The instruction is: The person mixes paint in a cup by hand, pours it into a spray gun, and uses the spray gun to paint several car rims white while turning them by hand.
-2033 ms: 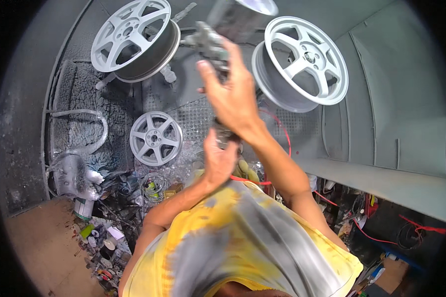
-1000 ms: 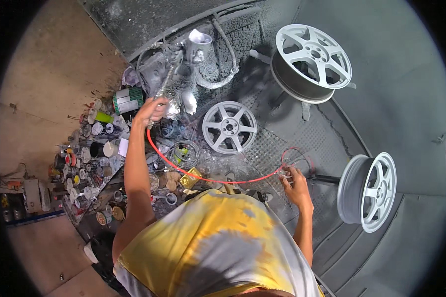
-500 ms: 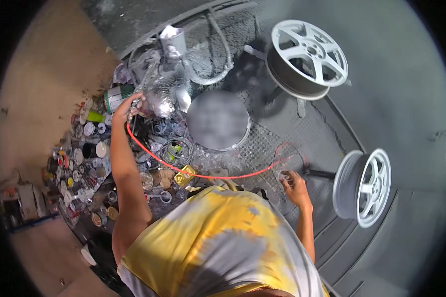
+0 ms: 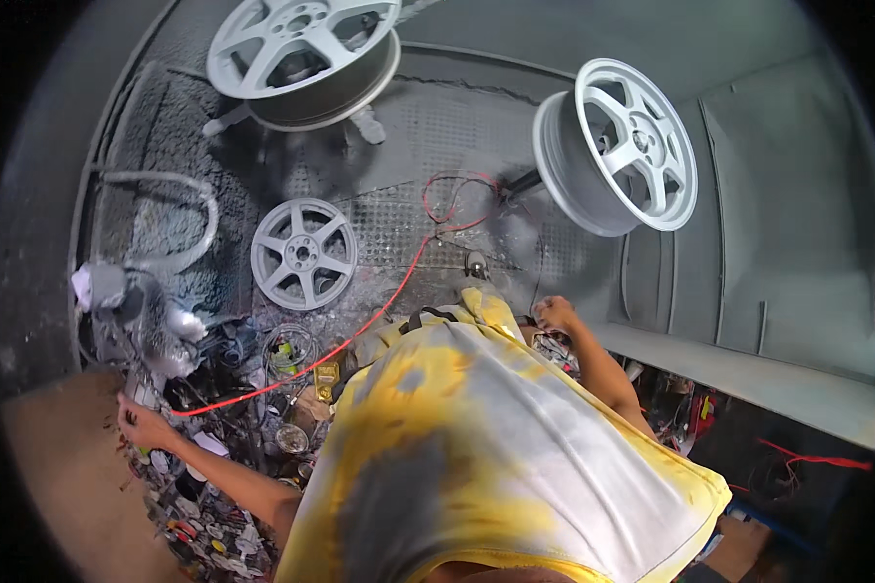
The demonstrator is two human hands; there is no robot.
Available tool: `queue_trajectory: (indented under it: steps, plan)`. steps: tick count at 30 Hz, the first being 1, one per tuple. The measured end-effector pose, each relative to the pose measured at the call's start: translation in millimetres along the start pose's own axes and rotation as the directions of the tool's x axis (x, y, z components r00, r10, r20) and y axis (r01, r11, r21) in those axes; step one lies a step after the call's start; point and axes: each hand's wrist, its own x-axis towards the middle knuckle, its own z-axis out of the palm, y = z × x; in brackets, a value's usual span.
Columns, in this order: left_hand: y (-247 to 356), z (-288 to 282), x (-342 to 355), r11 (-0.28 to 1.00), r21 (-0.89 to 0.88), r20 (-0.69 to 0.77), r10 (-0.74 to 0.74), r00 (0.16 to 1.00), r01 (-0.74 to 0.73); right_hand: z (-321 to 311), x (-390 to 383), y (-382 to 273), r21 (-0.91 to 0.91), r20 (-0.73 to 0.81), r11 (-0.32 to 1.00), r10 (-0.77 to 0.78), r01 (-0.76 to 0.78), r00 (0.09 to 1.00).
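My left hand [image 4: 146, 425] is at the lower left, its fingers curled around what looks like a spray gun [image 4: 146, 391], mostly hidden beside foil-wrapped gear. A red hose [image 4: 360, 330] runs from there across the floor to a loose loop near the right wheel stand. My right hand [image 4: 554, 313] hangs by my side with loosely bent fingers and nothing visible in it. A white six-spoke wheel rim [image 4: 642, 146] stands on a support at the right, and another rim [image 4: 306, 49] at the upper left. A third, grey rim [image 4: 304, 255] lies low between them.
Crumpled foil [image 4: 175, 340] and a paint-crusted cup [image 4: 102, 289] stand beside my left hand. Below them are many cans and scraps [image 4: 214, 544], a coiled grey cable [image 4: 292, 350] and a gold tin [image 4: 327, 381]. A pale ledge [image 4: 749, 379] runs along the right wall.
My view has turned to the right, so the rims and foil appear farther left. My left hand stays by the foil at the hose end; my right hand has drawn back to my side.
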Motion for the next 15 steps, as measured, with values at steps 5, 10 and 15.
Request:
queue_trajectory:
  steps: [5, 10, 15]
  plan:
    - [246, 62, -93, 0.931, -0.293, 0.099, 0.256, 0.961, -0.218, -122, 35, 49, 0.538, -0.325, 0.792, -0.122, 0.290, 0.938]
    - [500, 189, -264, 0.686, -0.583, 0.785, 0.335, 0.521, 0.436, -332, 64, 66, 0.636, -0.658, 0.626, 0.136, 0.451, 0.741]
    - [676, 237, -375, 0.643, -0.528, 0.845, 0.463, 0.267, 0.554, -444, 40, -28, 0.660, -0.603, 0.514, -0.071, 0.548, 0.794]
